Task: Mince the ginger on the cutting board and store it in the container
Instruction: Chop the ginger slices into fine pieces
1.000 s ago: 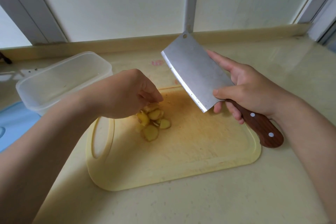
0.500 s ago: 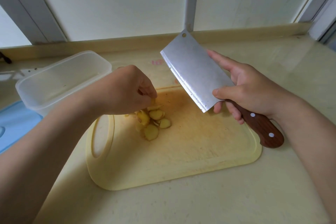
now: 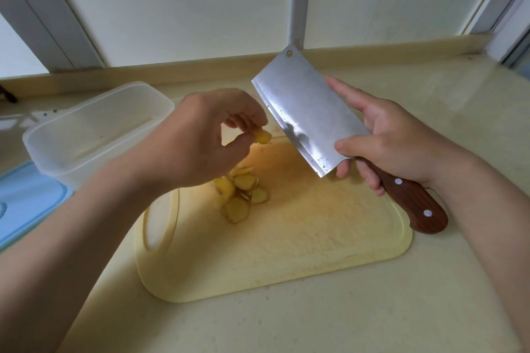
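A small pile of ginger slices lies on the pale yellow cutting board. Above the pile, my left hand pinches one ginger slice between thumb and fingertips, close to the blade. My right hand grips a cleaver by its brown wooden handle, thumb and index finger on the blade, which is held tilted in the air over the board's far side. The clear plastic container stands open to the left of the board.
A light blue lid lies at the left edge, in front of the container. The beige counter runs back to a raised ledge under a window frame.
My left hand has risen from the pile on the board, lifting one ginger slice up toward the blade. The cleaver and my right hand have barely moved.
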`<action>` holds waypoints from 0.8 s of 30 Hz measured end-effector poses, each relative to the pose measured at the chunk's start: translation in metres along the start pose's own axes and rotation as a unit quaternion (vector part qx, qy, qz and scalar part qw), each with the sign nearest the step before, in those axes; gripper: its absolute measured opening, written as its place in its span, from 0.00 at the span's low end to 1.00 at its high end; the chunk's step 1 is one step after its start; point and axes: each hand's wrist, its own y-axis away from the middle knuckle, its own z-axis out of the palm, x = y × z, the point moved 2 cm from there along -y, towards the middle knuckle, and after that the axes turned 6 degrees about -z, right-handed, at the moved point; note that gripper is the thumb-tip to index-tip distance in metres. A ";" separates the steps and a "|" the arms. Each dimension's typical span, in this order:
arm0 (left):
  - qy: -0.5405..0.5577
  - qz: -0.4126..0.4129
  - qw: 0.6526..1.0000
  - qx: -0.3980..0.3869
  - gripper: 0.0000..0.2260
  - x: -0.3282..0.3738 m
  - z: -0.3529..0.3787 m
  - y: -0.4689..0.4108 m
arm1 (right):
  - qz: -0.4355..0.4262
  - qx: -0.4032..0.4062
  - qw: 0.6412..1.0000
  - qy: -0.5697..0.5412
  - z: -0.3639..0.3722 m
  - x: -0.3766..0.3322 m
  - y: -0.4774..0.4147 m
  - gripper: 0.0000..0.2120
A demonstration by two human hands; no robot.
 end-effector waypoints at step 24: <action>-0.059 0.161 0.977 -0.123 0.06 0.028 0.065 0.023 | 0.029 0.029 0.998 0.055 -0.006 -0.016 0.007 0.45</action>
